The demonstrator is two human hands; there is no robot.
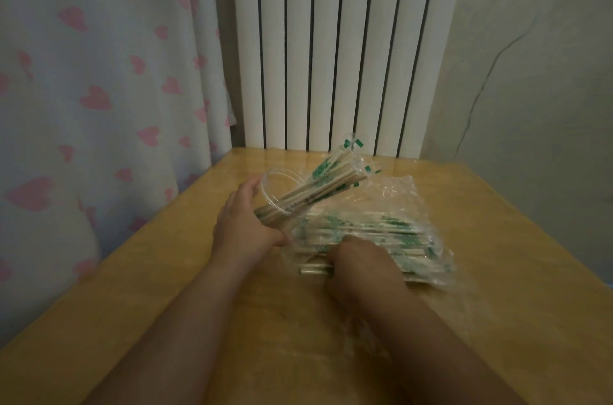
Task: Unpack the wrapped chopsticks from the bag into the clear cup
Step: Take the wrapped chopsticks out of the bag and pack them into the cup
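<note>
Left hand (242,222) bare; left forearm (185,311) bare along its whole visible length. Right hand (358,258) and right forearm (424,331) likewise uncovered. Lighting dim: fine detail on fingers and wrists cannot be made out.

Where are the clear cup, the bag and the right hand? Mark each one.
clear cup (273,187), head view, wall just inside the rim.
bag (406,195), head view, crumpled far corner.
right hand (360,260), head view, back of the hand.

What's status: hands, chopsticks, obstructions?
Left hand holds tilted cup, some chopsticks in. Right hand grips more at bag mouth. Nothing blocking.
</note>
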